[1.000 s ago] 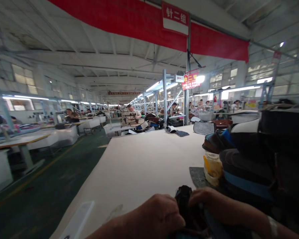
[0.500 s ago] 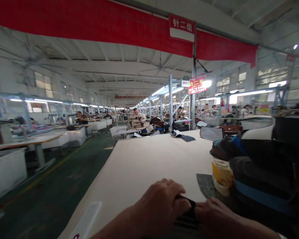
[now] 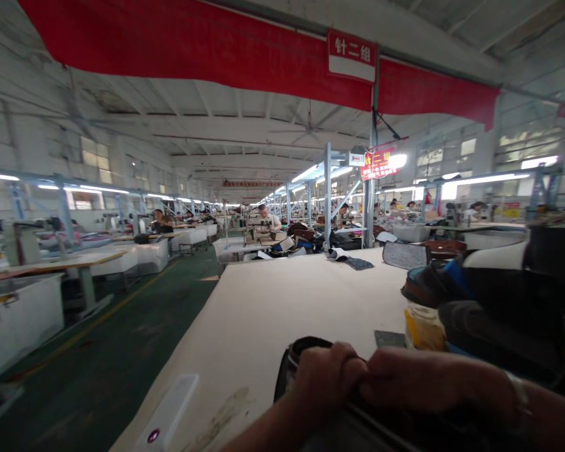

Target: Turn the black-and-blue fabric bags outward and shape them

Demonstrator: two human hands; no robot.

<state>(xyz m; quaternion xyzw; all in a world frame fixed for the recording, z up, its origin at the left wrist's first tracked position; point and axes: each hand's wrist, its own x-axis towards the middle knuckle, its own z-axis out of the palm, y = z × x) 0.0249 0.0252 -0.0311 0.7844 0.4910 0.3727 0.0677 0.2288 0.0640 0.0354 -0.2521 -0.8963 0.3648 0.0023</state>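
Both of my hands meet at the bottom of the view over a dark bag-like piece with a curved black rim. My left hand is closed round the piece's upper edge. My right hand presses against it from the right, fingers closed on the same dark material. The piece rests on the near end of a long pale worktable. A watch or band shows on my right wrist.
A yellowish container and a heap of dark goods with blue trim fill the table's right side. A white strip lies at the near left edge. Green aisle at left; other workers sit at far benches.
The dark piece has come up and to the left, so its curved rim now shows beyond my left hand. My hands have shifted slightly right and the view has panned.
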